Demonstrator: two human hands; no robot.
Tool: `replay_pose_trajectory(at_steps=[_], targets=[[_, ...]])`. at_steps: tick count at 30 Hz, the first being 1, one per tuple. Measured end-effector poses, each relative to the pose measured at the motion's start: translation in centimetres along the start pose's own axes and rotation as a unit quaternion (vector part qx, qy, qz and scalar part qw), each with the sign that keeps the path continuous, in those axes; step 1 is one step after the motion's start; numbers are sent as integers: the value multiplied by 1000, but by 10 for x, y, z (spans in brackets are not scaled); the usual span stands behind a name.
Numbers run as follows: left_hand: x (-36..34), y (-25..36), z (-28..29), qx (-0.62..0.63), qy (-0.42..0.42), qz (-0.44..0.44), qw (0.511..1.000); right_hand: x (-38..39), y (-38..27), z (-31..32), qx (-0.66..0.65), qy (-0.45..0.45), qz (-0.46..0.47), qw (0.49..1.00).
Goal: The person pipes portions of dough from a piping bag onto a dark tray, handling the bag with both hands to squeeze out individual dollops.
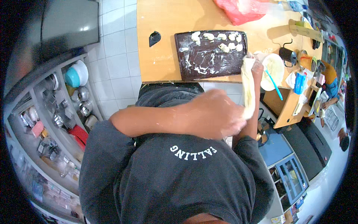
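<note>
A long, pale strip of dough [248, 87] is stretched between my two hands, beyond the tray's right corner. My left hand [220, 114] reaches across my body and is closed round its near end; some of the fingers are hidden. At the far end my right hand [256, 66] grips the dough over the table edge. Beside it lies a dark brown tray [233, 67], streaked with white flour or dough, with several small shaped dough pieces [223, 47] toward its far right. A pale bowl [265, 85] stands right of my right hand, with a blue spatula [274, 85] across it.
The wooden table [160, 69] carries a black object [154, 38] at left, a red plastic bag [244, 11] at the back and a black kettle [288, 55] at right. Shelves of pots [85, 108] stand left. Another person [330, 74] is at far right.
</note>
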State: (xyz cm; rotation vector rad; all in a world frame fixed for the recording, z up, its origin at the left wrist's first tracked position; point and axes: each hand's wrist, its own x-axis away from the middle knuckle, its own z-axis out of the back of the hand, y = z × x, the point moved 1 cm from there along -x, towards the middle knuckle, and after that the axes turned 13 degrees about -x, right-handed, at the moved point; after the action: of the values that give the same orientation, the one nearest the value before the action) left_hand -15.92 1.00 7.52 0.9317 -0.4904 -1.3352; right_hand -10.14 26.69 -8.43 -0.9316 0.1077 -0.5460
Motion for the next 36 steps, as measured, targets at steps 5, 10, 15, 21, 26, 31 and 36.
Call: replay_pose_trajectory(at_steps=[5,10,15,21,26,31,36], targets=[[23,-2,29,-3,27,213,977,16,10,-28,53,-133,130,981],[37,1,31,29,91,299,950,39,0,-69,47,-135,56,988],[29,11,23,59,89,379,919,50,42,-57,-62,-6,190,980],[3,18,2,30,31,344,938,47,77,-37,-108,29,138,984],[-9,21,-2,-9,9,334,942,26,96,-31,-149,93,78,981],[-5,28,12,-75,59,320,943,4,87,-43,12,53,103,993],[5,26,20,-69,107,341,931,-15,88,-55,96,-36,131,986]])
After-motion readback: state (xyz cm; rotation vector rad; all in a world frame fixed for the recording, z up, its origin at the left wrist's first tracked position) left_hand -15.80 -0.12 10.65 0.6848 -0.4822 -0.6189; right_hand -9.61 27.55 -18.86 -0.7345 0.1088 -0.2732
